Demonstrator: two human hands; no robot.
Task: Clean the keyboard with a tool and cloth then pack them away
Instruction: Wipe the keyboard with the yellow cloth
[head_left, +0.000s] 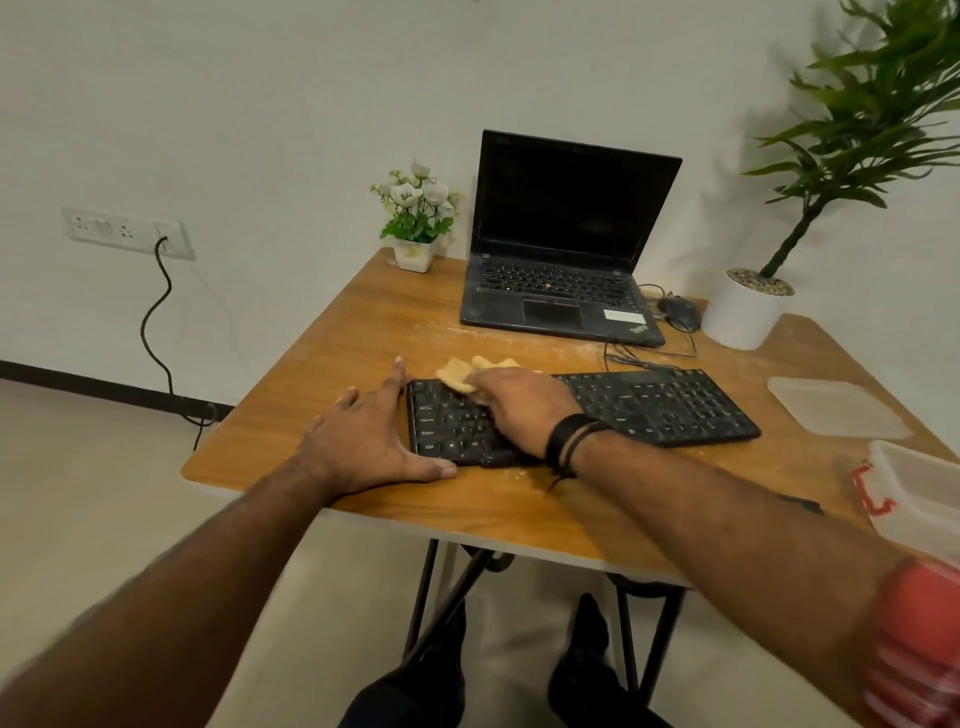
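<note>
A: Wiping is the step in hand, I judge: the right hand presses a yellow cloth onto the left end of the keyboard, which lies at the front of the counter

B: And the left hand?

A: Spread flat, holding nothing, bracing the keyboard's left edge. Next, probably a sweep rightward over the unwiped keys

B: Obstacles?

A: The laptop sits close behind, its mouse cable trailing near; the box and lid wait to the right
</note>
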